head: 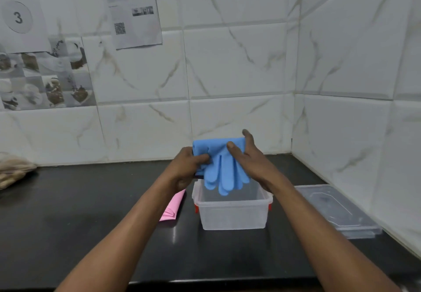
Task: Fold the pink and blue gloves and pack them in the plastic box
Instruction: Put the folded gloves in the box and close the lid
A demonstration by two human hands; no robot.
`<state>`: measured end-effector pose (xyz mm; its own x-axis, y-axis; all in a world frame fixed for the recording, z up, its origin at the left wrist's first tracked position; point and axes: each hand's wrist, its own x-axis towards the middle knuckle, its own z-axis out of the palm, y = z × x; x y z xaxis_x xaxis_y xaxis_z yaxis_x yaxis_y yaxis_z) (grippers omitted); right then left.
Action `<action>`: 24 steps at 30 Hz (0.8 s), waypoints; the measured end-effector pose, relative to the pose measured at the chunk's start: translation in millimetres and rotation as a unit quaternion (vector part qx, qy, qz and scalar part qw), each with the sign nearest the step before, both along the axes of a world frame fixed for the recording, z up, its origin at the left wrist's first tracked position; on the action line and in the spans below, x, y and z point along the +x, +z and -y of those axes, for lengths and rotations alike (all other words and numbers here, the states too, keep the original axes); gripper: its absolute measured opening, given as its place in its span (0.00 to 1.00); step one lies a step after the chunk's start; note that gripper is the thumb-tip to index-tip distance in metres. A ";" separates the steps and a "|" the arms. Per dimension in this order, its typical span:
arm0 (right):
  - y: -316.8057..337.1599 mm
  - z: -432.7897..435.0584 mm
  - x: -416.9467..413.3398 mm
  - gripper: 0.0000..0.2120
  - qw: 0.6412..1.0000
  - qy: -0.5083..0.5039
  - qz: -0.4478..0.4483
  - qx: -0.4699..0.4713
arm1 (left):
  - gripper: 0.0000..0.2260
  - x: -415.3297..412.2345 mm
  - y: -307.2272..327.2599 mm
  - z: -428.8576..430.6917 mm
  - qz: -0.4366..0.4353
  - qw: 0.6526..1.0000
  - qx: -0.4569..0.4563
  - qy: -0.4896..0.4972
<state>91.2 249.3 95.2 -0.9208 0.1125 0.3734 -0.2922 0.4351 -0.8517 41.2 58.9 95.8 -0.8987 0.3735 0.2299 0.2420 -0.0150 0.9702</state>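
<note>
The blue gloves (222,166) hang folded in the air just above the clear plastic box (232,215), their fingers pointing down into it. My left hand (186,166) grips their left edge. My right hand (250,157) holds their right side, thumb on the front and fingers behind. The box stands open on the black counter with red clips at its sides and looks empty inside. The pink gloves (173,206) lie folded on the counter just left of the box, partly hidden by my left forearm.
The clear box lid (337,209) lies on the black counter (91,212) to the right, close to the tiled side wall. A bag of brownish items (13,168) sits at the far left by the back wall. The counter's front edge runs below my forearms.
</note>
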 end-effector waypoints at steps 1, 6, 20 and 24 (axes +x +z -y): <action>-2.1 -2.7 -5.8 0.37 0.999 -0.008 0.033 -0.016 | 0.07 -1.7 -2.6 -4.3 0.050 0.999 0.012 -0.004; -13.3 -19.0 -18.1 0.25 0.988 -0.034 0.139 -0.063 | 0.08 -16.0 -18.2 -22.8 0.170 0.985 0.000 0.041; -33.1 4.7 -32.8 0.06 0.842 -0.104 0.307 0.432 | 0.15 -23.3 -48.2 -70.9 -0.021 0.803 -0.591 0.073; -39.7 7.3 -37.2 0.11 0.820 -0.056 0.319 0.473 | 0.15 -28.0 -57.8 -72.7 -0.061 0.765 -0.640 0.049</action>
<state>54.0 242.0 55.5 -0.9661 0.1477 -0.2115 0.1683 0.9823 -0.0826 13.2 131.6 38.0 -0.9375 0.2952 -0.1843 0.2710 0.9515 0.1459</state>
